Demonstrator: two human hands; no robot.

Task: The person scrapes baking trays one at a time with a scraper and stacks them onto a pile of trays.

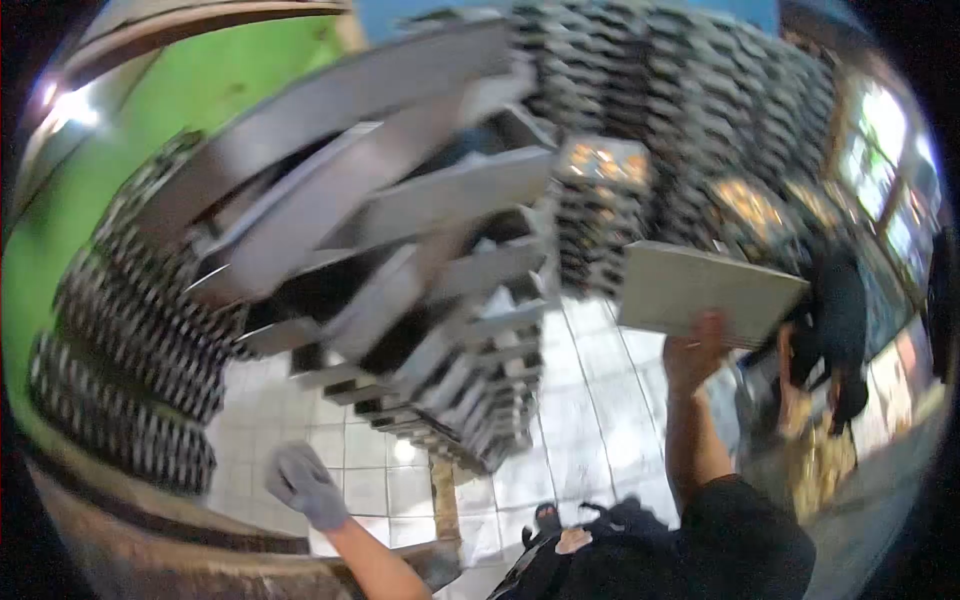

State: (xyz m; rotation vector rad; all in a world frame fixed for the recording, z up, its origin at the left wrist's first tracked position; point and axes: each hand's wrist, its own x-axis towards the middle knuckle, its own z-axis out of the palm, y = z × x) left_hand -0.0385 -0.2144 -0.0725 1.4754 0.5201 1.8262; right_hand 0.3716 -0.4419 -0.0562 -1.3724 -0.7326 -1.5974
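My right hand point(695, 350), bare, grips the near edge of a flat grey rectangular pan point(715, 290) and holds it up over the floor. Its underside or inside cannot be told apart in the blur. Low on the left is my left hand point(305, 485) in a grey glove, over the tiles with no object visible in it; its fingers are smeared. Between and beyond both hands rises a tall stack of long grey metal pans point(450, 200), laid crosswise on each other. Neither hand touches this stack.
More crosswise stacks point(130, 340) line the green wall point(230, 90) at left, and others point(690, 80) fill the back. Golden-brown pieces lie in pans point(605, 160) behind. A person in dark clothes point(835, 320) is at right. A brown ledge point(200, 560) borders the white tiled floor point(590, 400).
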